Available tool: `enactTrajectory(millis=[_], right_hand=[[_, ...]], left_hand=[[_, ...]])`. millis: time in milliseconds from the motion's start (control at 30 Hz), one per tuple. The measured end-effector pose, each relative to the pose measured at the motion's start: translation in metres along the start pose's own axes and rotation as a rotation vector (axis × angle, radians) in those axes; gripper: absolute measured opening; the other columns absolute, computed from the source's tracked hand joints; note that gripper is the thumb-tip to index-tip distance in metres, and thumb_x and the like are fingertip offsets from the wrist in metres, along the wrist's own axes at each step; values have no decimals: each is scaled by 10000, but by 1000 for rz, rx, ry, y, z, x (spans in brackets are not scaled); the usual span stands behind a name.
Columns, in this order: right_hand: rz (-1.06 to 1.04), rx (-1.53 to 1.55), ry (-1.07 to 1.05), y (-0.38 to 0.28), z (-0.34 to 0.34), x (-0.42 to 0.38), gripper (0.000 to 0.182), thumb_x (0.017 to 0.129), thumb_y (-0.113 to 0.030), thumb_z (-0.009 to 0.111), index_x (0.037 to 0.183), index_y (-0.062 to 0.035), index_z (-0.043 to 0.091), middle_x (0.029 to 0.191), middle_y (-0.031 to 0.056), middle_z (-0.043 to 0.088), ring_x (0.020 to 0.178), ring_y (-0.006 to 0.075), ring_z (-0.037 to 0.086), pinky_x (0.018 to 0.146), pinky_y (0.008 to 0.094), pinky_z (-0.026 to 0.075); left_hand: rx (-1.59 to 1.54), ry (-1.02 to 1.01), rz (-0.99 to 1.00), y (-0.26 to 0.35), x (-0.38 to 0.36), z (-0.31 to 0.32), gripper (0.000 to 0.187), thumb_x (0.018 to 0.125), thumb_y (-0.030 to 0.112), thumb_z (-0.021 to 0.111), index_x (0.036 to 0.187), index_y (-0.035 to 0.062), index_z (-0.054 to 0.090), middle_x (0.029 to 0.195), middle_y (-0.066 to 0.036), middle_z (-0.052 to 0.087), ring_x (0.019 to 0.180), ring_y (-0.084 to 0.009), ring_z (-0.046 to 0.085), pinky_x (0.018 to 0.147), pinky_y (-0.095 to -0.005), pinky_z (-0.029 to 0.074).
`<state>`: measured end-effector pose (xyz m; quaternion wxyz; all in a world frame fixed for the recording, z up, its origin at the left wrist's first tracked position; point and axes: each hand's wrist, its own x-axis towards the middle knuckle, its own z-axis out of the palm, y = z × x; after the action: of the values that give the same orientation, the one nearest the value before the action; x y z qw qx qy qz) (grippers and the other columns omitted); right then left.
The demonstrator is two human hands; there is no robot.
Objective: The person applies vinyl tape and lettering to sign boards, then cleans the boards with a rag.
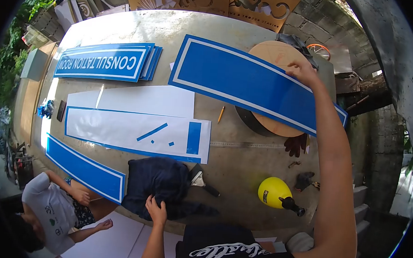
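A long blue sign panel with a white border (238, 76) lies tilted across a round wooden disc (279, 55) at the upper right. My right hand (302, 72) is at the panel's upper edge, its fingers curled together there; whether they grip it is unclear. My left hand (156, 210) rests on a dark blue cloth (158, 178) near the table's front edge, fingers apart. Just right of the cloth is a scraper with a black handle (205, 183). A white sheet with blue strips (107, 127) lies beyond the cloth.
Stacked "CONSULTATION ROOM" signs (102, 61) lie at the back left, another blue panel (86, 169) at the front left. A yellow spray bottle (273, 192) stands at the right, a pencil (221, 114) mid-table. Another person (54, 214) is at the lower left.
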<state>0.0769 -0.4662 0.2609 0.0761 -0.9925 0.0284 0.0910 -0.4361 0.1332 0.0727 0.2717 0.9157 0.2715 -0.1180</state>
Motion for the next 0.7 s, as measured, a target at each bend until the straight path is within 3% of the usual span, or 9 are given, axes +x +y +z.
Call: enactTrajectory(millis=[100, 200, 333, 400, 467, 533, 567, 667, 700], right_hand=[[-108, -84, 418, 6, -17, -12, 513, 941, -526, 717, 1329, -192, 686, 1312, 112, 647, 1285, 308, 568, 1070, 439, 458], [-182, -108, 432, -20, -78, -77, 587, 956, -561, 682, 1407, -191, 619, 1408, 120, 583, 1347, 341, 511, 1119, 462, 422], [-370, 232, 511, -75, -141, -211, 584, 948, -500, 713, 1353, -87, 630, 1343, 144, 608, 1299, 318, 557, 1125, 442, 416], [-367, 392, 446, -107, -153, -290, 560, 940, -467, 728, 1299, -42, 654, 1280, 151, 631, 1210, 298, 611, 1072, 406, 451], [-450, 630, 226, -133, -136, -361, 537, 931, -449, 745, 1247, -18, 682, 1205, 137, 660, 1133, 289, 646, 1011, 380, 481], [-494, 822, -134, -169, -95, -416, 440, 896, -330, 808, 1242, -74, 714, 1138, 109, 688, 1092, 284, 655, 956, 385, 507], [-512, 896, -306, -189, -65, -434, 431, 890, -298, 818, 1261, -105, 715, 1160, 110, 690, 1107, 290, 652, 968, 395, 506], [-540, 710, -584, -224, 82, -486, 749, 879, -380, 821, 1520, -179, 490, 1488, 186, 491, 1326, 394, 534, 1080, 422, 473], [-482, 703, -647, -229, 138, -502, 866, 864, -452, 820, 1577, -199, 399, 1552, 200, 413, 1392, 391, 476, 1117, 426, 445]], left_hand=[[-10, 25, 16, -2, -2, -2, 393, 932, 159, 647, 1275, -29, 602, 1382, -207, 521, 1298, -412, 463, 1116, -484, 382], [-95, 58, 46, -17, -3, 1, 288, 977, 136, 597, 1205, -40, 603, 1252, -218, 569, 1169, -411, 540, 1018, -483, 429], [-252, 80, 123, -22, -14, -14, 202, 1033, 126, 539, 1098, -54, 602, 1047, -225, 617, 964, -415, 609, 873, -468, 474], [-327, 80, 154, -21, -24, -24, 214, 1053, 135, 518, 1053, -59, 609, 954, -224, 629, 867, -402, 619, 808, -449, 484], [-402, 73, 165, -15, -35, -30, 248, 1068, 148, 501, 1016, -62, 621, 869, -224, 631, 779, -377, 619, 750, -425, 485], [-464, 28, 222, -4, -50, -39, 279, 1078, 160, 485, 1025, -67, 638, 840, -200, 657, 752, -306, 626, 730, -397, 486], [-494, 2, 251, 5, -59, -43, 295, 1082, 166, 477, 1030, -70, 646, 826, -189, 670, 739, -270, 630, 721, -384, 487], [-634, -10, 300, 31, -94, -56, 317, 1084, 168, 463, 1083, -78, 663, 856, -154, 705, 794, -186, 636, 738, -356, 499], [-676, -55, 291, 37, -109, -61, 340, 1090, 193, 466, 1092, -85, 662, 888, -143, 709, 836, -180, 633, 770, -349, 498]])
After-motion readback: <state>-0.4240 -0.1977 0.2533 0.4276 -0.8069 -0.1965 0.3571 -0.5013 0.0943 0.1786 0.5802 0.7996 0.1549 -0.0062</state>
